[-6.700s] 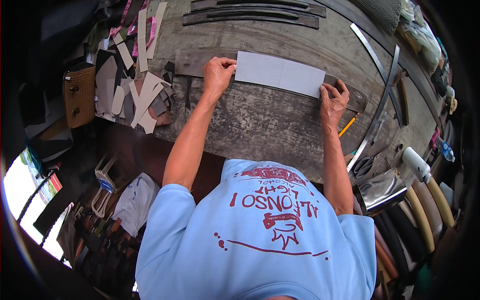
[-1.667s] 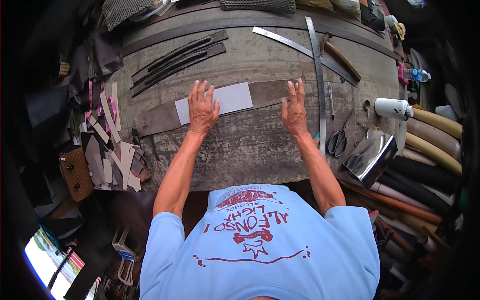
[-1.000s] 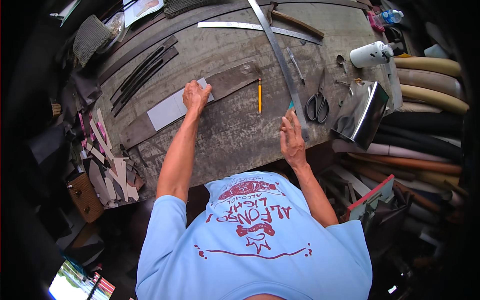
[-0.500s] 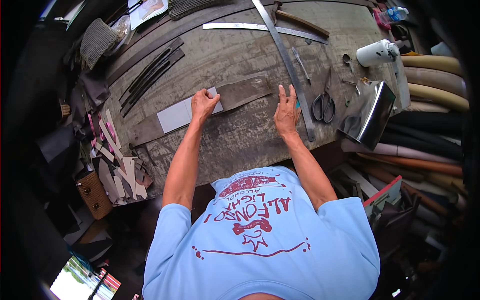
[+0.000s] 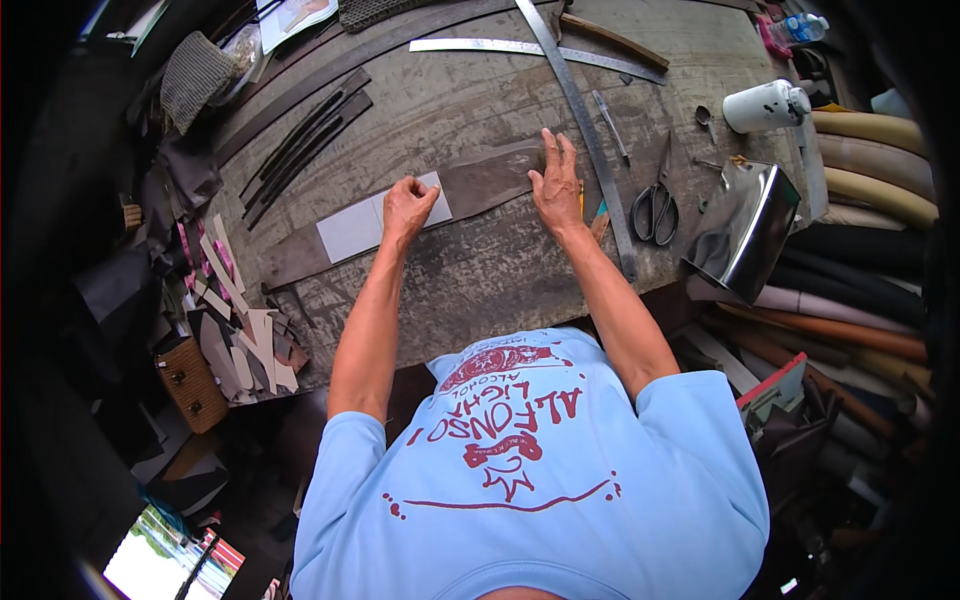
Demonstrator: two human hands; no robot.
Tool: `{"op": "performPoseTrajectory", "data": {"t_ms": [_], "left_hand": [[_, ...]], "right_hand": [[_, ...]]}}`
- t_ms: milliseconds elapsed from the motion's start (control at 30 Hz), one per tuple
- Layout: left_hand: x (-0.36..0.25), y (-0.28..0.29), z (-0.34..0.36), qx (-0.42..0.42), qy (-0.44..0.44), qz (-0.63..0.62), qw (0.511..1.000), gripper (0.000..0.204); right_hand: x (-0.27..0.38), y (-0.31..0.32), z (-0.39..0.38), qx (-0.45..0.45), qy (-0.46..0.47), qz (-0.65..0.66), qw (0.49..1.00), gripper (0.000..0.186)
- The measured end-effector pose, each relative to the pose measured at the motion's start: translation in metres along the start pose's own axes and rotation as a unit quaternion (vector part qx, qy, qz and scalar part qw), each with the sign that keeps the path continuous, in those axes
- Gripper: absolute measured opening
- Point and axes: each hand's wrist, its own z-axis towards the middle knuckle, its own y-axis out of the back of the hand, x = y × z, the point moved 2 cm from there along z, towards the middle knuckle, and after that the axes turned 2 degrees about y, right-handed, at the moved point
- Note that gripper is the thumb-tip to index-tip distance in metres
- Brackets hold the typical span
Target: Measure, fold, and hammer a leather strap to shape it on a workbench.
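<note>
Reaching forward over the desk (image 5: 470, 290), you have both bare arms stretched out from the lower edge, elbows nearly straight. Your left hand (image 5: 407, 207) is curled, fingertips bunched and pressing down on the near edge of the pale grey card rectangle (image 5: 362, 225); its grip looks pinched on that edge, though you cannot tell for certain whether it clasps the card or only presses it. Your right hand (image 5: 556, 184) lies flat, palm down, fingers spread and pointing away from you, its grip released, resting on the right part of the long dark leather strip (image 5: 480, 182).

That one strip runs aslant across the desk from lower left to upper right, with the one card lying on top of it. Just right of your right hand lies one long steel ruler (image 5: 590, 140); a second steel ruler (image 5: 520, 47) lies across the far side. One pair of black scissors (image 5: 655, 200) sits right of the near ruler, and one white bottle (image 5: 765, 105) lies farther right.
</note>
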Motion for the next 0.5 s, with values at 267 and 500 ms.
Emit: {"op": "performPoseTrajectory", "data": {"t_ms": [267,500], "left_hand": [[0.008,-0.01,-0.022,0.008,-0.187,0.043,0.981,0.037],[0.005,-0.019,-0.037,-0.086,-0.264,0.212,0.937,0.034]], "right_hand": [[-0.011,0.001,-0.003,-0.028,0.008,0.086,0.996,0.071],[0.038,0.033,0.005,0.009,0.012,0.162,0.987,0.067]]}}
